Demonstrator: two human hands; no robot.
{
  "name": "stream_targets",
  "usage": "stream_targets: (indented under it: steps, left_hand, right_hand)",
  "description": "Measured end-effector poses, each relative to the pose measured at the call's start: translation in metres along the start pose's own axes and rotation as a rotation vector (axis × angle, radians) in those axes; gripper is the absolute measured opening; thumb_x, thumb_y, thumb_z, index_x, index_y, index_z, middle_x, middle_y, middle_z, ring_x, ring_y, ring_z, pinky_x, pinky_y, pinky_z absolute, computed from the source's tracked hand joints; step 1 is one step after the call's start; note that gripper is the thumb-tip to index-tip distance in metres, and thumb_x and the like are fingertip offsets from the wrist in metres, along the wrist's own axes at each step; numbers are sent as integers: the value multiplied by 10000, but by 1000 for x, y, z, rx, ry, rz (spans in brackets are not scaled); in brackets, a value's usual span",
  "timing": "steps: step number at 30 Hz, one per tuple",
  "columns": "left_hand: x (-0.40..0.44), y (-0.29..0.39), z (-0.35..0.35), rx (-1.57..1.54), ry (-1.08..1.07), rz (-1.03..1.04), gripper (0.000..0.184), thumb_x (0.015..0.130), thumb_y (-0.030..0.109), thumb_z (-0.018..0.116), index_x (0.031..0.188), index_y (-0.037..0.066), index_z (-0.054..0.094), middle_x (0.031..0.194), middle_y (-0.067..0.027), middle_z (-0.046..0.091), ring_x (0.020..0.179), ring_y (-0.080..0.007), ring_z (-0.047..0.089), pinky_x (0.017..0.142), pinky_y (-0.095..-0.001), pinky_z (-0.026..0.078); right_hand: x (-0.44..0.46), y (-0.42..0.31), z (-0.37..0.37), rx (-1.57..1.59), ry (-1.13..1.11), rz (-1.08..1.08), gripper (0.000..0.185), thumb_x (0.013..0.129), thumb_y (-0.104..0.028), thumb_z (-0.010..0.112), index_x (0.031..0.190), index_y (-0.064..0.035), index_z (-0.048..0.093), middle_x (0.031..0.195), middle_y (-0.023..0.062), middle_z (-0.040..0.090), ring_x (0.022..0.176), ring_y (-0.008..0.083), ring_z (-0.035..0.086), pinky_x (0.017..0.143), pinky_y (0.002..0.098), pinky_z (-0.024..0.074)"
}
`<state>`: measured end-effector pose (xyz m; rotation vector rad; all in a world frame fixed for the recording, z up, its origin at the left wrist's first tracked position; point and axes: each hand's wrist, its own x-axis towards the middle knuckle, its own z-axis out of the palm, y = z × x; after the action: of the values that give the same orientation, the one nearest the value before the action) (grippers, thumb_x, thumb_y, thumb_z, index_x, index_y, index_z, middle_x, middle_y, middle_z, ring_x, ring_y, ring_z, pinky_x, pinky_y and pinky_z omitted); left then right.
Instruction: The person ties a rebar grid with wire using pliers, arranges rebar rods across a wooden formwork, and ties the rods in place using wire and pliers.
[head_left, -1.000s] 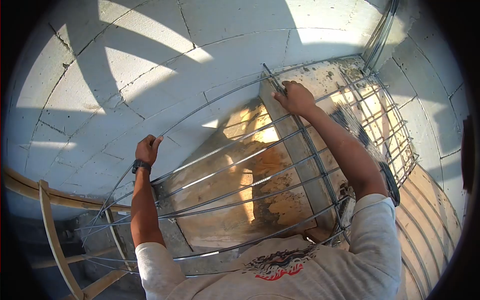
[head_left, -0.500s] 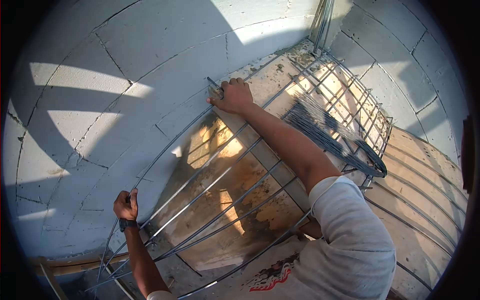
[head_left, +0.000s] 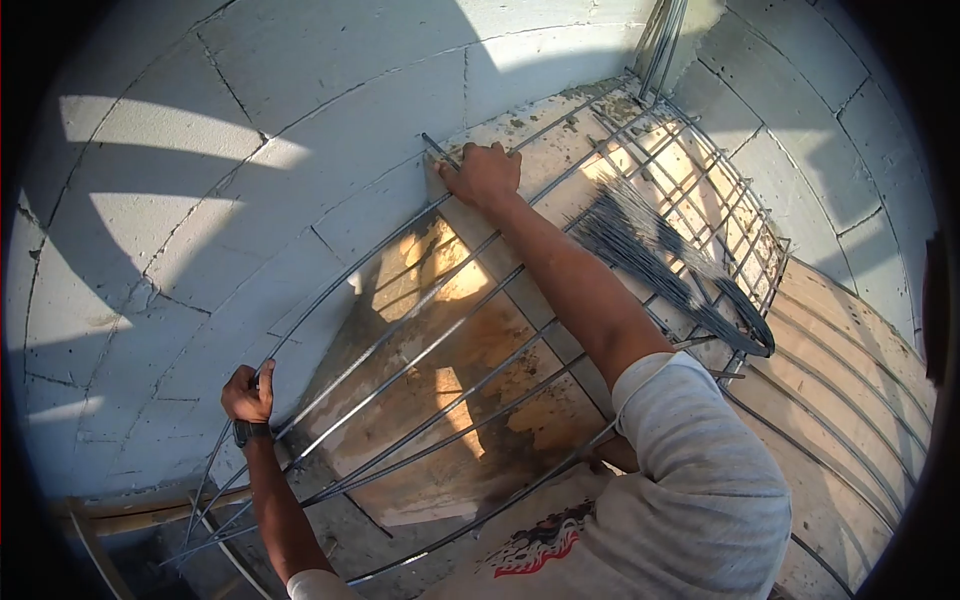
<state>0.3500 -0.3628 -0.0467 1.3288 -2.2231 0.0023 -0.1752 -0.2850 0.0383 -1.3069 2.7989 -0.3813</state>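
Note:
My left hand, with a dark watch on its wrist, is closed around a long steel rebar that runs along the block wall. My right hand is closed at the far end, where the tip of a crossing bar sticks out past the fingers. The long bar passes under this hand; whether the fingers hold one bar or both is hidden. Several more parallel rebars lie below my right arm, over a stained board. A bundle of thin tie wire rests on the tied rebar grid to the right.
A pale block wall rises along the left and back. Bars stand upright in the far corner. At right, more rebars cross wooden boards. Timber pieces lie at lower left, beside the lower bar ends.
Both hands keep their grip. The long bar now lies farther up under my right hand, toward the grid. My left hand has shifted slightly up and left in view.

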Motion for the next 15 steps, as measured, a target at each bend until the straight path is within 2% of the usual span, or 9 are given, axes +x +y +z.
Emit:
stream_targets:
  steps: [4,6,7,8,10,11,12,14,15]
  left_hand:
    - [0,6,1,-27,25,49,539,855,507,800,646,46,615,598,-141,598,535,-360,591,528,-418,478]
    - [10,27,-2,-1,-28,39,545,862,535,777,658,51,633,615,-145,618,569,-369,619,548,-431,496]
    - [14,23,2,-66,-29,44,589,870,553,763,657,28,602,605,-176,583,555,-398,572,539,-444,464]
    - [17,21,7,-37,-40,77,586,884,549,750,648,32,606,605,-178,587,560,-399,581,543,-452,469]
    - [17,17,11,-76,-95,73,617,902,608,697,645,52,628,604,-157,617,587,-391,622,549,-454,489]
    - [18,19,7,2,-181,24,648,910,656,658,647,64,634,617,-147,632,606,-389,637,562,-463,501]
    - [16,14,9,-31,-162,35,663,910,689,633,657,75,643,637,-141,647,625,-389,645,579,-471,510]
    - [13,11,7,-27,-197,20,682,908,741,582,745,85,678,692,-152,673,708,-403,665,638,-507,530]
    - [16,15,-2,-9,-306,-34,711,903,776,550,768,94,693,718,-157,686,732,-407,673,666,-513,541]
  right_hand:
    - [-1,-3,0,-18,75,36,650,931,-627,581,1181,-42,715,1208,145,706,1246,293,590,1066,513,398]
    - [3,4,12,13,152,-20,627,916,-600,616,1178,-40,719,1235,159,686,1246,312,590,1064,514,412]
    - [2,5,10,8,132,-30,605,916,-584,625,1169,-44,725,1229,160,688,1249,320,587,1058,514,421]
    - [3,3,9,5,110,-57,582,915,-567,634,1160,-48,731,1223,162,690,1252,329,584,1052,515,430]
    - [9,7,16,3,134,-98,543,917,-552,642,1103,-54,751,1124,158,731,1157,357,643,1014,527,459]
    - [5,3,12,9,146,-132,558,908,-574,650,1086,-55,753,1061,164,746,1089,377,674,973,528,481]
    - [11,7,18,-36,184,-178,580,901,-604,650,1071,-60,755,1032,165,749,1064,386,683,928,533,499]
    - [21,10,23,-10,143,-231,651,902,-661,630,1147,-65,728,1028,174,744,1030,403,688,930,542,493]
    - [15,7,20,-32,184,-304,703,899,-688,625,1227,-72,698,1112,189,726,1084,395,669,962,533,478]
